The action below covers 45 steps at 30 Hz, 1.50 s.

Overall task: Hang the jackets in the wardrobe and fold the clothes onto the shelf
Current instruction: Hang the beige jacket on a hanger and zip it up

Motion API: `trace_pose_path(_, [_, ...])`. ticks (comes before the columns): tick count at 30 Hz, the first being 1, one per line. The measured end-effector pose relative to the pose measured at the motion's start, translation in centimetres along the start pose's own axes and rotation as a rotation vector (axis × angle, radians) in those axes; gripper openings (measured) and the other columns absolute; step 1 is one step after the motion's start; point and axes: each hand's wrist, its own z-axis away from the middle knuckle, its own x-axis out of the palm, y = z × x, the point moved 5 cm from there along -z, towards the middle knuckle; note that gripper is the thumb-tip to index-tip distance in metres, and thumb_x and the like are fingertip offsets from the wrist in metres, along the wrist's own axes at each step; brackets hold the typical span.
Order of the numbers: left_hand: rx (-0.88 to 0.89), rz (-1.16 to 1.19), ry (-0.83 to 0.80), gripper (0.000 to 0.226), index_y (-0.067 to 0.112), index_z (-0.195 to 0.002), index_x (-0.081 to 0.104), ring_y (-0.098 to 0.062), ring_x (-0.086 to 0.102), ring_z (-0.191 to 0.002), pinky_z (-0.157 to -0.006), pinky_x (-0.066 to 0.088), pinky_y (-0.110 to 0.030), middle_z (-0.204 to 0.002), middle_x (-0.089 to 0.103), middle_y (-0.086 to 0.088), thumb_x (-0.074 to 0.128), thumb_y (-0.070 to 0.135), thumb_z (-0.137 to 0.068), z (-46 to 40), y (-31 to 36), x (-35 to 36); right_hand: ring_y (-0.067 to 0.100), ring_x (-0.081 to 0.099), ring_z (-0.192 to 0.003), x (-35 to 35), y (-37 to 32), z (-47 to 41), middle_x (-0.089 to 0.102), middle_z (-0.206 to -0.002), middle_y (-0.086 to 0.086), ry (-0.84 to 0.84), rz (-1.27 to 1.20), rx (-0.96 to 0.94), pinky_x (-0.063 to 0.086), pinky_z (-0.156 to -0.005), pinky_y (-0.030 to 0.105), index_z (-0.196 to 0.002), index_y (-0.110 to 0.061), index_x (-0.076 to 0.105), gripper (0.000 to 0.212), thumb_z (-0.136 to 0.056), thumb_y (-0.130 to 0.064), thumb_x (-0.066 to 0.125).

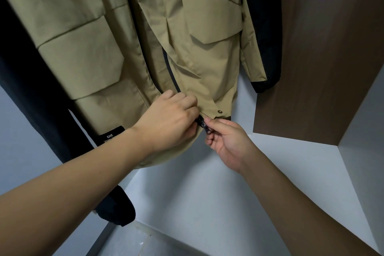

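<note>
From the head view, the wardrobe [311, 58] has a brown wood-grain side panel on the right and pale, smooth inner walls and floor. Inside it hangs a khaki jacket [197, 27] of thin, creased woven fabric, with 2 large flap pockets on its front panels and black sleeves; 1 black cuff [266, 85] hangs at its right edge. A black label [111, 134] with white lettering sits at the hem of the left panel, and a small metal snap [219, 111] is fixed near the hem of the right panel. The left hand [166, 122] curls its fingers round the hem at the front opening, bunching the cloth. The right hand [226, 141], just beside it, pinches the black zipper slider [203, 124] between thumb and forefinger at the bottom of the opening.
</note>
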Motion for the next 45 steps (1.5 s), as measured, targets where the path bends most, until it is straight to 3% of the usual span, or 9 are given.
trace_pose_path(7, [-0.038,0.119,-0.103,0.039,0.019,-0.083,0.055,-0.022,0.049,-0.083,-0.076,0.033,-0.035,-0.087,0.055,0.002,0.028,0.046,-0.084,0.1,-1.6,2.1,0.008,0.04,-0.053,0.3,0.4,-0.3,0.053,-0.061,-0.001,-0.002,0.188,-0.043,0.033,-0.054,0.021,-0.066,-0.012,0.057,0.029,-0.095,-0.008,0.06])
trace_pose_path(13, [-0.07,0.279,-0.208,0.023,0.018,-0.103,0.059,-0.022,0.05,-0.1,-0.089,0.036,-0.038,-0.104,0.056,0.0,0.044,0.035,-0.1,0.0,-3.4,3.3,0.008,0.041,-0.056,0.6,0.5,-0.3,0.052,-0.061,-0.007,-0.068,0.498,-0.076,0.035,-0.055,0.021,-0.065,-0.019,0.062,0.024,-0.087,-0.023,0.071])
trace_pose_path(17, [-0.059,0.363,-0.214,0.017,0.019,-0.1,0.054,-0.021,0.055,-0.101,-0.084,0.034,-0.034,-0.102,0.055,0.002,0.044,0.033,-0.101,-0.3,-3.5,3.2,0.007,0.038,-0.054,0.8,0.3,-0.4,0.046,-0.053,-0.01,-0.029,0.543,-0.147,0.032,-0.057,0.021,-0.067,-0.014,0.058,0.026,-0.09,-0.018,0.069])
trace_pose_path(20, [-0.022,0.25,-0.196,0.019,0.021,-0.101,0.053,-0.02,0.055,-0.102,-0.081,0.032,-0.034,-0.104,0.057,0.003,0.043,0.037,-0.1,-0.3,-3.3,3.5,0.002,0.036,-0.05,0.6,0.4,-0.5,0.044,-0.049,-0.014,-0.011,0.564,-0.174,0.03,-0.054,0.018,-0.071,-0.006,0.058,0.023,-0.091,-0.011,0.067])
trace_pose_path(27, [0.054,-0.113,-0.144,0.018,0.026,-0.106,0.056,-0.021,0.05,-0.097,-0.073,0.02,-0.031,-0.105,0.054,0.007,0.043,0.035,-0.096,-0.5,-3.0,3.7,0.015,0.03,-0.061,1.0,1.7,-0.4,0.039,-0.073,0.008,0.019,0.56,-0.196,0.024,-0.053,0.023,-0.092,0.015,0.059,0.022,-0.094,-0.007,0.062])
trace_pose_path(33, [0.032,-0.013,-0.122,0.013,0.027,-0.097,0.055,-0.02,0.052,-0.092,-0.072,0.02,-0.03,-0.096,0.061,0.008,0.044,0.034,-0.097,-0.5,-3.3,3.1,0.008,0.037,-0.054,0.8,1.2,-0.7,0.042,-0.059,-0.004,-0.064,0.522,-0.142,0.034,-0.056,0.02,-0.071,-0.011,0.055,0.028,-0.096,-0.021,0.061])
trace_pose_path(39, [0.006,-0.035,-0.128,0.008,0.029,-0.094,0.051,-0.019,0.054,-0.093,-0.072,0.019,-0.031,-0.095,0.064,0.007,0.045,0.033,-0.097,-0.6,-2.7,3.0,0.003,0.038,-0.048,0.7,1.0,-0.8,0.046,-0.051,-0.011,0.011,0.47,-0.21,0.031,-0.053,0.015,-0.076,-0.001,0.059,0.02,-0.094,-0.01,0.062])
trace_pose_path(43, [0.023,-0.108,-0.199,0.009,0.03,-0.098,0.053,-0.019,0.053,-0.099,-0.073,0.018,-0.03,-0.1,0.063,0.007,0.047,0.033,-0.092,-0.7,-2.0,3.6,0.017,0.039,-0.066,0.5,1.5,-0.6,0.051,-0.069,0.012,0.106,0.573,-0.293,0.03,-0.062,0.029,-0.077,0.003,0.059,0.022,-0.091,-0.013,0.065])
trace_pose_path(45, [0.012,-0.16,-0.237,0.021,0.029,-0.108,0.058,-0.02,0.053,-0.103,-0.075,0.021,-0.031,-0.106,0.064,0.007,0.048,0.034,-0.091,-0.7,-2.3,3.7,0.014,0.047,-0.067,0.3,1.7,-0.5,0.061,-0.069,0.005,0.146,0.599,-0.311,0.036,-0.066,0.028,-0.075,-0.005,0.063,0.018,-0.092,-0.012,0.065])
